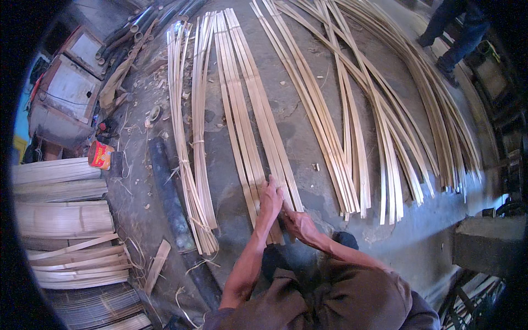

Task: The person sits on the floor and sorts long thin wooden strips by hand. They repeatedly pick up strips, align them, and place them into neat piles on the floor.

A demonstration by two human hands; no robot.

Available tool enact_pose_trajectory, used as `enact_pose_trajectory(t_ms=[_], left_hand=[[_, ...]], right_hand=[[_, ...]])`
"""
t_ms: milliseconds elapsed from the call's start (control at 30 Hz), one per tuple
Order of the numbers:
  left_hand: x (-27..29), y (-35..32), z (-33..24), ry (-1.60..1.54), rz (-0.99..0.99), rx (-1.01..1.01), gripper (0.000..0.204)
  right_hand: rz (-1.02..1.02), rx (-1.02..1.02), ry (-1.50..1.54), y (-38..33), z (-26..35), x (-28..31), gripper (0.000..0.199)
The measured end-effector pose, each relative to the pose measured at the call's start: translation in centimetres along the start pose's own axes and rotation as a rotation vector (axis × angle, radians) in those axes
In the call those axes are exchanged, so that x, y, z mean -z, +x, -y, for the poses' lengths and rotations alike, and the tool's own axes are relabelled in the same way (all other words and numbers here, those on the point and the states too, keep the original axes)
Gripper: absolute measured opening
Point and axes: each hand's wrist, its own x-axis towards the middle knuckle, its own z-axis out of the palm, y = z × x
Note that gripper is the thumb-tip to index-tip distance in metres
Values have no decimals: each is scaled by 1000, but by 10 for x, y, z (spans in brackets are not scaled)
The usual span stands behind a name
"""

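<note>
Long pale bamboo strips (257, 91) lie side by side on the floor, running from my knees toward the far end. My left hand (270, 199) rests near their close ends, fingers pointing away and drawn together on a strip. Just right of it and lower, my right hand (300, 224) is closed, with its fingertips close to the left hand. What the right fingers hold, if anything, is hidden. The near strip ends (275, 237) show between my forearms.
Tied strip bundles (198, 148) and a dark pole (168, 187) lie left. More strips (319, 126) lie right, some crossed, beside a large curved bundle (434, 104). Stacked slats (63, 220) and a red-and-yellow tin (101, 155) are far left. Another person's legs (459, 41) stand far right.
</note>
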Motion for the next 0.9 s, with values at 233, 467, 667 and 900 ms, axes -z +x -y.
enact_pose_trajectory(t_ms=[233, 467, 667, 900], left_hand=[[19, 0, -15, -11, 84, 58, 62], [9, -2, -15, 44, 45, 15, 59], [33, 6, -19, 10, 270, 109, 61], [29, 33, -31, 499, -123, -161, 65]], right_hand=[[5, 101, -153, 7, -31, -21, 58], [89, 11, -325, 5, -21, -12, 63], [-2, 172, -515, -8, -2, 15, 63], [-69, 258, -626, -16, -31, -12, 64]])
